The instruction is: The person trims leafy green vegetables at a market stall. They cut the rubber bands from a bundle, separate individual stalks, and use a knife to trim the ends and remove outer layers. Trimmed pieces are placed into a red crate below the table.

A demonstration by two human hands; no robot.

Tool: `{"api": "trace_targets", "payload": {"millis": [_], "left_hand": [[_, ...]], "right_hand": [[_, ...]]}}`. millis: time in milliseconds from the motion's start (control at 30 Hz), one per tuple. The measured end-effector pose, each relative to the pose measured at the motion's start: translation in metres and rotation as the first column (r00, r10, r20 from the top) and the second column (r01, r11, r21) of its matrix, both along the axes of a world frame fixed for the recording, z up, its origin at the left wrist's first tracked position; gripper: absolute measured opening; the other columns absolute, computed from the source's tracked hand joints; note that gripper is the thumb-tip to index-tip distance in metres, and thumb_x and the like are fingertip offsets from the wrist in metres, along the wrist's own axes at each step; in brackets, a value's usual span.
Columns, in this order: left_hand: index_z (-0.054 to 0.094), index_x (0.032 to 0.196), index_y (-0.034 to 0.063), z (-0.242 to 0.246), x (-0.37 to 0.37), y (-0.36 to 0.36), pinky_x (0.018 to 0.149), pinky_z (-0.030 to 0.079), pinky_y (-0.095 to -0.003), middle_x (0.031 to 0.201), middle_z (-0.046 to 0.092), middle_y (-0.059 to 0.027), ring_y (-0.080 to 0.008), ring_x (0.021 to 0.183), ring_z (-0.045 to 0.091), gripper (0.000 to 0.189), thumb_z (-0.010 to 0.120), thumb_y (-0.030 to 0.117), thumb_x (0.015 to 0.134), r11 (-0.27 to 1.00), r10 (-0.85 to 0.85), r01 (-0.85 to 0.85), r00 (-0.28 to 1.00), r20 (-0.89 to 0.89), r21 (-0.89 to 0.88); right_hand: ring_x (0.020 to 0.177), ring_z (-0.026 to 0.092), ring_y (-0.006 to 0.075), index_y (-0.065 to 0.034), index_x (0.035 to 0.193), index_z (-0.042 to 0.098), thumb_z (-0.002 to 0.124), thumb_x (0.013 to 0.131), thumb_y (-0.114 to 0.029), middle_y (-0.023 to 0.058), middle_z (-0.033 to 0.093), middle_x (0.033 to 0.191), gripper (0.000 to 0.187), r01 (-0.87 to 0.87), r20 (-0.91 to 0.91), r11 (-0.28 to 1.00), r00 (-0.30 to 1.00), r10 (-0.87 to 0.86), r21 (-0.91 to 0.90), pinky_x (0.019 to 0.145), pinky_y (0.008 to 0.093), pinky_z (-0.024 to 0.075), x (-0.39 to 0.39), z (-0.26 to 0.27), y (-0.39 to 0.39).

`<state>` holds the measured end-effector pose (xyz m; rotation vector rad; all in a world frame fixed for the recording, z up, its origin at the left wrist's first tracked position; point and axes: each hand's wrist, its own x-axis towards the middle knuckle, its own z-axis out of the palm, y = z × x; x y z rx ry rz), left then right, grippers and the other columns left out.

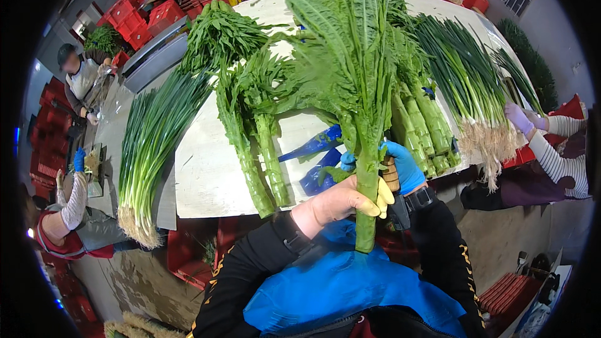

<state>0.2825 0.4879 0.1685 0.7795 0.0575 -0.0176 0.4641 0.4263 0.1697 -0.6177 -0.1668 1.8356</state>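
Observation:
A tall celtuce (stem lettuce) (365, 173) stands upright before me, its leaves covering much of the table behind. My left hand (345, 199), with yellow finger covers, grips its lower stem. Beside the stem, my right hand (404, 164) in a blue glove closes around a wooden handle (390, 174); the rest of that tool is mostly hidden. Rolls of blue tape or strips (312, 143) lie behind my left hand. Two trimmed celtuce stems (265, 164) rest left of them, and a stack of celtuce (418, 126) lies to the right.
Scallions with roots lie at the left (162, 150) and right (474, 89) of the white table (206, 173). Red crates (192, 249) stand below the front edge. Co-workers work at the far side, left and right; gloved hands (519, 117) touch the right scallions.

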Motion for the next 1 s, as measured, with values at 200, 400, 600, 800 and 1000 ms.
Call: {"api": "trace_targets", "payload": {"millis": [200, 400, 600, 800, 1000], "left_hand": [[0.068, 0.108, -0.0026, -0.001, -0.005, 0.002, 0.082, 0.054, -0.0335, 0.091, 0.07, -0.0112, -0.0227, 0.088, 0.069, 0.036, 0.07, -0.001, 0.072, 1.0, 0.011, -0.01, 0.999, -0.032, 0.029], [0.068, 0.108, -0.0026, 0.0, -0.005, 0.0, 0.081, 0.054, -0.0357, 0.091, 0.07, -0.0132, -0.0247, 0.086, 0.068, 0.039, 0.072, -0.001, 0.069, 0.995, 0.097, -0.099, 0.992, -0.084, -0.027], [0.068, 0.108, -0.0025, -0.002, -0.004, -0.003, 0.082, 0.055, -0.037, 0.09, 0.07, -0.0126, -0.0248, 0.085, 0.069, 0.038, 0.071, -0.002, 0.071, 0.996, 0.089, -0.091, 0.992, -0.089, -0.013], [0.068, 0.109, -0.0041, -0.007, 0.001, -0.01, 0.082, 0.055, -0.0341, 0.091, 0.07, -0.0116, -0.0228, 0.085, 0.069, 0.038, 0.071, 0.0, 0.071, 1.0, 0.01, -0.01, 1.0, 0.0, 0.027], [0.07, 0.106, -0.0027, -0.016, 0.005, -0.017, 0.077, 0.055, -0.0307, 0.088, 0.071, -0.0081, -0.0176, 0.079, 0.068, 0.036, 0.07, -0.006, 0.07, 0.992, 0.121, -0.115, 0.984, -0.131, 0.054]], "right_hand": [[0.107, 0.068, 0.0302, 0.0019, 0.132, 0.057, 0.053, 0.096, -0.027, 0.0216, 0.068, 0.118, 0.046, 0.148, 0.245, 0.989, 0.958, -0.15, 0.026, 0.097, 0.0431, 0.0545, -0.016, 0.021, -0.001], [0.043, 0.036, 0.0024, -0.0117, 0.083, 0.062, 0.066, 0.094, -0.023, -0.0088, 0.042, 0.056, 0.016, 0.205, 0.708, 0.978, 0.686, -0.168, 0.034, 0.039, 0.0224, 0.0284, -0.021, 0.063, -0.002], [0.046, 0.042, 0.0027, -0.0083, 0.09, 0.066, 0.066, 0.093, -0.023, -0.0074, 0.05, 0.06, 0.015, 0.232, 0.622, 0.973, 0.761, -0.185, 0.005, 0.04, 0.0216, 0.0334, -0.018, 0.058, -0.006], [0.062, 0.066, 0.0094, -0.0055, 0.113, 0.066, 0.063, 0.091, -0.021, 0.0037, 0.07, 0.084, 0.027, 0.291, 0.54, 0.957, 0.802, -0.257, 0.024, 0.052, 0.0241, 0.0547, -0.017, 0.059, -0.017], [0.037, 0.03, 0.007, -0.015, 0.079, 0.043, 0.058, 0.09, -0.013, -0.0059, 0.03, 0.056, 0.019, 0.347, 0.67, 0.938, 0.699, -0.249, -0.013, 0.034, 0.027, 0.0251, -0.013, 0.053, -0.021]]}}
